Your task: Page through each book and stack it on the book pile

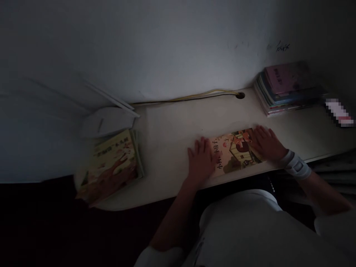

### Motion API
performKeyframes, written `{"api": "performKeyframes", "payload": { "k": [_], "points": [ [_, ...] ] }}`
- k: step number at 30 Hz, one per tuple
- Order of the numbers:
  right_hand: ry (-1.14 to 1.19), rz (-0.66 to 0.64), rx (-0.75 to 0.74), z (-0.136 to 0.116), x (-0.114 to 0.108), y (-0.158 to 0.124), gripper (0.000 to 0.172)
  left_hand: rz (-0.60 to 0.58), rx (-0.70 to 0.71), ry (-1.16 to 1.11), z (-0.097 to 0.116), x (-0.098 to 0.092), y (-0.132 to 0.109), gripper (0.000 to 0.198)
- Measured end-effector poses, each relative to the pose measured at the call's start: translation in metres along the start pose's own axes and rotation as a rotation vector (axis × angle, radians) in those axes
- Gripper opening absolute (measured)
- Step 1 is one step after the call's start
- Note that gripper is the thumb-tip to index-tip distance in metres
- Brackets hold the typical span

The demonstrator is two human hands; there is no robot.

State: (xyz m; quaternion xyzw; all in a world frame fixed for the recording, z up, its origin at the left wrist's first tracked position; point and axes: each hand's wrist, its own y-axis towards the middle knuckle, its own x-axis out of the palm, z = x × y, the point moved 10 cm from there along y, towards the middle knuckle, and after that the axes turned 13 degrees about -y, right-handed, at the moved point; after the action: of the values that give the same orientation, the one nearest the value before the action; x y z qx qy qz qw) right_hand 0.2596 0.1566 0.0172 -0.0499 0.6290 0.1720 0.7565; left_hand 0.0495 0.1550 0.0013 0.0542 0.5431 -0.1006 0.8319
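Note:
A picture book (236,152) lies closed near the front edge of the white desk (172,126), its cover showing a small house and an animal. At the book's left end is my left hand (200,161), fingers spread, its thumb side against the cover. My right hand (268,144) rests flat over the book's right end, fingers stretched out, with a pale band (297,165) on the wrist. Both palms face down, and neither hand is closed around the book.
On the left, a few picture books (114,163) overlap the desk edge, with a white lamp base (108,120) behind them. A stack of books (286,89) stands at the back right, near a phone (339,113). Cables (194,97) run along the wall into a round hole (240,95).

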Motion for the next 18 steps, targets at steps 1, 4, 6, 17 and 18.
{"api": "performKeyframes", "payload": {
  "k": [1,4,6,17,18],
  "points": [
    [-0.004,0.018,0.039,0.004,-0.004,0.001,0.061,0.033,-0.036,0.008,-0.006,-0.006,0.000,0.068],
    [0.035,0.046,0.138,0.017,-0.014,0.013,0.059,0.115,-0.045,-0.026,-0.011,-0.026,0.008,0.070],
    [0.088,-0.004,0.241,0.034,-0.011,0.028,0.053,0.181,-0.098,-0.082,-0.020,-0.043,0.020,0.067],
    [0.652,-0.101,0.275,0.066,0.020,0.073,0.015,-0.001,-0.164,-0.560,-0.061,-0.036,0.065,0.014],
    [0.655,-0.086,0.281,0.066,0.019,0.072,0.014,0.029,-0.159,-0.578,-0.060,-0.038,0.063,0.013]
  ]
}}
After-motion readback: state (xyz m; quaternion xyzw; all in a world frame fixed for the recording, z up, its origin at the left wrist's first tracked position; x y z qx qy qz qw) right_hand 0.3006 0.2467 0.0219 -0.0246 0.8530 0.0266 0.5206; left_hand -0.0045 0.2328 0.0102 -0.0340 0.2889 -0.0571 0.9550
